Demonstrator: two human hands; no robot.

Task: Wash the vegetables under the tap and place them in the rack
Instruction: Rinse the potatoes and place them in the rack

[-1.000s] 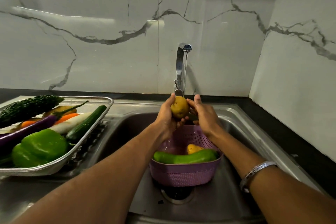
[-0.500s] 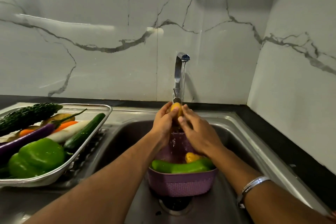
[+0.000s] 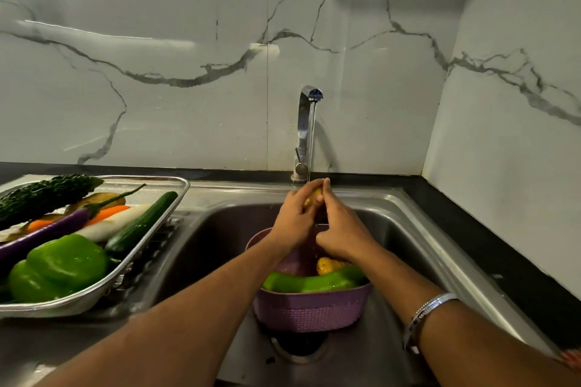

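Observation:
Under the running tap (image 3: 306, 122) both my hands wrap a yellow-brown potato (image 3: 312, 197), mostly hidden between them. My left hand (image 3: 294, 220) cups it from the left, and my right hand (image 3: 341, 229) covers it from the right. Below them a purple basket (image 3: 311, 311) stands in the sink (image 3: 408, 229) over the drain, holding a green vegetable (image 3: 311, 283) and another potato (image 3: 327, 264). The steel rack (image 3: 132, 264) on the left carries a green pepper (image 3: 59, 267), cucumber (image 3: 141, 223), purple aubergine (image 3: 47, 234), white radish (image 3: 110, 223), carrot (image 3: 108, 212) and bitter gourd (image 3: 44, 195).
A marble-patterned wall rises behind the sink and at the right. A black counter strip (image 3: 490, 245) runs along the sink's right side. A silver bangle (image 3: 424, 314) sits on my right wrist.
My right hand has closed over the potato, which showed plainly between both hands a second ago. The hands have shifted lower in the view, staying under the water stream.

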